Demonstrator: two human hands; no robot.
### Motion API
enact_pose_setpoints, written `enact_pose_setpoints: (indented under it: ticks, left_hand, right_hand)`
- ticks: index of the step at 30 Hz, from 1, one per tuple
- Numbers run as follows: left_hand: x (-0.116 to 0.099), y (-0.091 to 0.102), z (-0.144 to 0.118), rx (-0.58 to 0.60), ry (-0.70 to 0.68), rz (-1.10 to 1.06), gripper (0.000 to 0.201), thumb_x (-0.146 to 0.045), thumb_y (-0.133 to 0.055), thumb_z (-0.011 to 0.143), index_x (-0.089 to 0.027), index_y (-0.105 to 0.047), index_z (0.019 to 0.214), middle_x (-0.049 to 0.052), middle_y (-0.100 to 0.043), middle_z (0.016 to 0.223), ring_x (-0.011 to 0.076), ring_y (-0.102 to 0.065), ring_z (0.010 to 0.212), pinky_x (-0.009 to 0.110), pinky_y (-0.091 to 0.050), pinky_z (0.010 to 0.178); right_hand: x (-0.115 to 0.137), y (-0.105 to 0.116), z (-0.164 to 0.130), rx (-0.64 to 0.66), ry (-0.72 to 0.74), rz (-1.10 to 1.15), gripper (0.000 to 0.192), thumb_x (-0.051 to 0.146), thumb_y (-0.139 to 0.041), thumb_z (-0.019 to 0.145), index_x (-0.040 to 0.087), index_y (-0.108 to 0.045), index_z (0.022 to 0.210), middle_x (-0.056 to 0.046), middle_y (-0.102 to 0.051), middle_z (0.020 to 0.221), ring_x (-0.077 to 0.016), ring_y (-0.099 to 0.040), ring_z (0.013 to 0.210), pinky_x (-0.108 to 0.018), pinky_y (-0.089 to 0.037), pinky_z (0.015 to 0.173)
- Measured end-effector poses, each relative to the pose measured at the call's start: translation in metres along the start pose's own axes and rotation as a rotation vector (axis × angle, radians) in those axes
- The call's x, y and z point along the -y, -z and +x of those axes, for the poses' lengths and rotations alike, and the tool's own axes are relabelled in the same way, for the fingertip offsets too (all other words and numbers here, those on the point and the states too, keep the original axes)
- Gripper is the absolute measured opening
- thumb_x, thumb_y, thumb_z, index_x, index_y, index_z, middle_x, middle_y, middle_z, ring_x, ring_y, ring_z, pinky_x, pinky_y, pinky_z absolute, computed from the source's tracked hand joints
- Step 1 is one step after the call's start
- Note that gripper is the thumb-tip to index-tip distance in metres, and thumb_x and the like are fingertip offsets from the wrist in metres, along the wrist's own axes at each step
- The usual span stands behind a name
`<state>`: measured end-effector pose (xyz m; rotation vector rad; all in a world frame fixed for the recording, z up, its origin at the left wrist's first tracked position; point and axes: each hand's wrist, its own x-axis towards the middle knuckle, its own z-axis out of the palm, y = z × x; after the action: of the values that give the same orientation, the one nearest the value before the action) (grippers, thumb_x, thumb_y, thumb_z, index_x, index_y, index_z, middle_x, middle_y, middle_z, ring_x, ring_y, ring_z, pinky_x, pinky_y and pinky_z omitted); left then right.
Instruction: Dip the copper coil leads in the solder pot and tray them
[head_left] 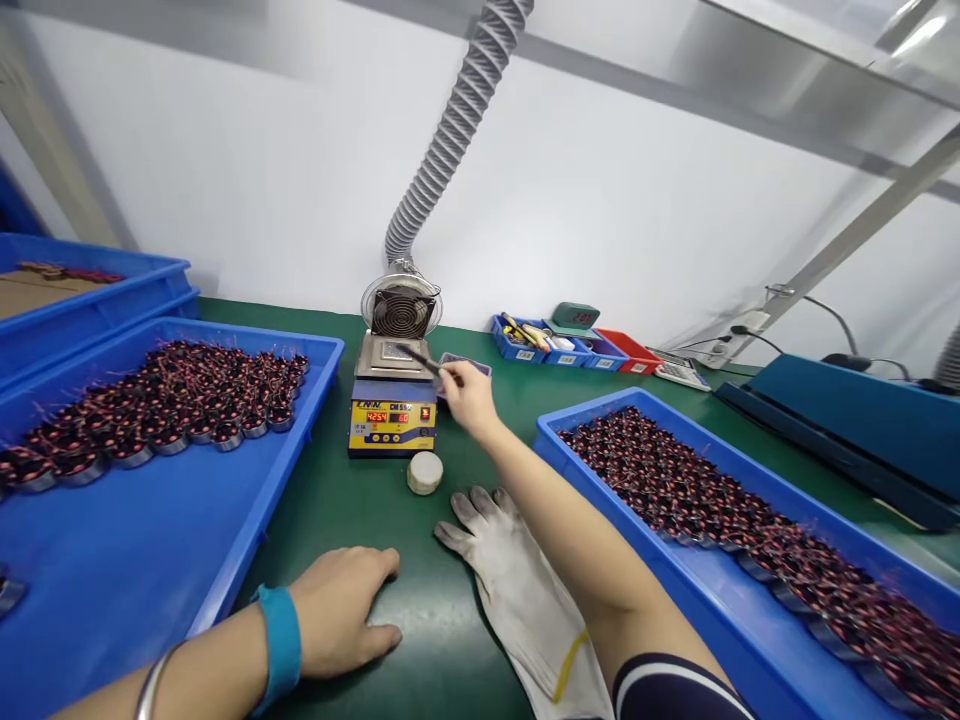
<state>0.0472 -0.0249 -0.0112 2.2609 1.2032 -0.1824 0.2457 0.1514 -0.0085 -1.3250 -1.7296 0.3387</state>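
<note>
Heater display (388,416) reads perhaps 425.4; right grip (466,395) pinches a dark tool (418,356), left grip (341,610) rests unclenched.

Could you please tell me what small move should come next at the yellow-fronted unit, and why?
Probably a light stroke of the dark tool across the metal top of the yellow-fronted unit: the right hand already holds it with its tip at that surface, though contact is unclear, and the left hand lies free by the green table.
</note>
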Motion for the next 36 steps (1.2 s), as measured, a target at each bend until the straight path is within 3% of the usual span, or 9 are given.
enact_pose_setpoints:
  ticks: [3, 9, 19, 26, 30, 36]
  left_hand:
    - [-0.001, 0.003, 0.000, -0.004, 0.011, -0.010, 0.036, -0.041, -0.052, 0.070, -0.021, -0.055, 0.099, 0.006, -0.065, 0.086, 0.0255, -0.060, 0.081, 0.035, -0.044, 0.069]
    - [-0.001, 0.005, -0.001, 0.006, 0.032, -0.025, 0.035, -0.042, -0.053, 0.069, -0.021, -0.055, 0.097, 0.006, -0.065, 0.084, 0.0246, -0.061, 0.082, 0.033, -0.043, 0.069]
    - [-0.001, 0.004, -0.001, 0.031, 0.029, -0.041, 0.039, -0.042, -0.053, 0.068, -0.021, -0.055, 0.101, 0.006, -0.066, 0.084, 0.0254, -0.061, 0.082, 0.034, -0.043, 0.068]
    - [0.001, 0.002, 0.000, 0.015, 0.027, -0.051, 0.039, -0.042, -0.053, 0.067, -0.022, -0.056, 0.101, 0.006, -0.066, 0.084, 0.0264, -0.061, 0.081, 0.035, -0.042, 0.067]
    - [0.001, 0.003, 0.000, 0.019, 0.026, -0.052, 0.040, -0.041, -0.053, 0.067, -0.021, -0.055, 0.102, 0.006, -0.066, 0.084, 0.0261, -0.061, 0.082, 0.034, -0.042, 0.067]
    - [0.004, -0.001, 0.002, 0.017, 0.020, -0.059, 0.042, -0.041, -0.055, 0.067, -0.021, -0.056, 0.104, 0.007, -0.066, 0.083, 0.0276, -0.061, 0.082, 0.035, -0.043, 0.067]
  right_hand:
    - [-0.014, 0.001, 0.039, -0.048, -0.213, 0.168, 0.023, 0.024, -0.049, 0.081, 0.013, -0.063, 0.095, -0.005, -0.065, 0.079, -0.0128, -0.059, 0.064, -0.027, -0.050, 0.066]
    - [-0.031, -0.013, 0.082, -0.070, -0.296, 0.146, 0.019, 0.020, -0.055, 0.074, 0.011, -0.067, 0.085, -0.003, -0.065, 0.072, -0.0105, -0.056, 0.063, -0.026, -0.050, 0.067]
    - [-0.035, -0.008, 0.072, 0.067, -0.347, 0.202, 0.012, 0.015, -0.060, 0.071, 0.011, -0.069, 0.078, 0.000, -0.061, 0.060, -0.0057, -0.046, 0.048, -0.020, -0.045, 0.054]
    - [-0.029, -0.018, 0.085, 0.018, -0.360, 0.228, 0.015, 0.015, -0.059, 0.073, 0.010, -0.069, 0.082, 0.000, -0.060, 0.060, -0.0050, -0.043, 0.046, -0.020, -0.042, 0.052]
    - [-0.026, -0.024, 0.084, 0.056, -0.357, 0.252, 0.013, 0.013, -0.060, 0.072, 0.009, -0.069, 0.080, 0.000, -0.059, 0.057, -0.0047, -0.043, 0.047, -0.019, -0.042, 0.053]
    - [-0.033, -0.012, 0.077, 0.120, -0.349, 0.263, 0.011, 0.013, -0.062, 0.071, 0.010, -0.070, 0.079, 0.001, -0.060, 0.058, -0.0044, -0.043, 0.047, -0.019, -0.041, 0.052]
